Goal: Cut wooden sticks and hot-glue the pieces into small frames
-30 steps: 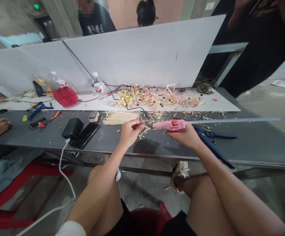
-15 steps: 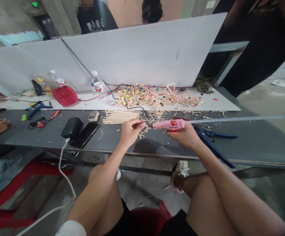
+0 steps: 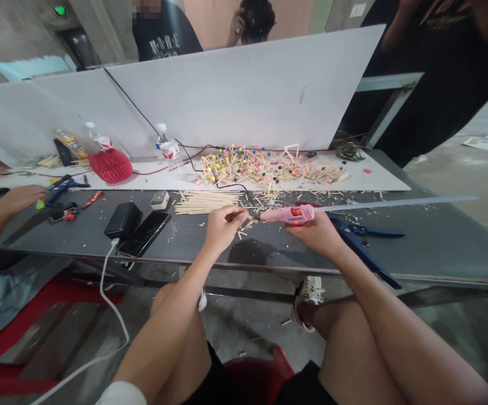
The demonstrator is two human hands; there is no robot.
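My right hand (image 3: 313,232) is closed around a pink hot glue gun (image 3: 288,215), its nozzle pointing left and a long clear glue stick (image 3: 396,205) jutting out of its back. My left hand (image 3: 225,225) pinches something small, perhaps a bit of wooden stick, right at the nozzle tip; the fingers mostly hide it. Behind the left hand lies a bundle of thin wooden sticks (image 3: 204,202). Farther back is a heap of short stick pieces (image 3: 248,166) with coloured ball ends.
Blue-handled cutters (image 3: 364,247) lie right of my right hand. To the left are a phone (image 3: 146,233), a black power adapter (image 3: 122,219), and a small white box (image 3: 159,200). A water bottle (image 3: 167,147) and a red folded-paper piece (image 3: 110,166) stand behind. A co-worker's hand (image 3: 22,199) is at far left.
The co-worker's hand at the left has moved right, toward the blue tool and green piece. A person behind the board has raised a hand to the head. My own hands stay nearly still.
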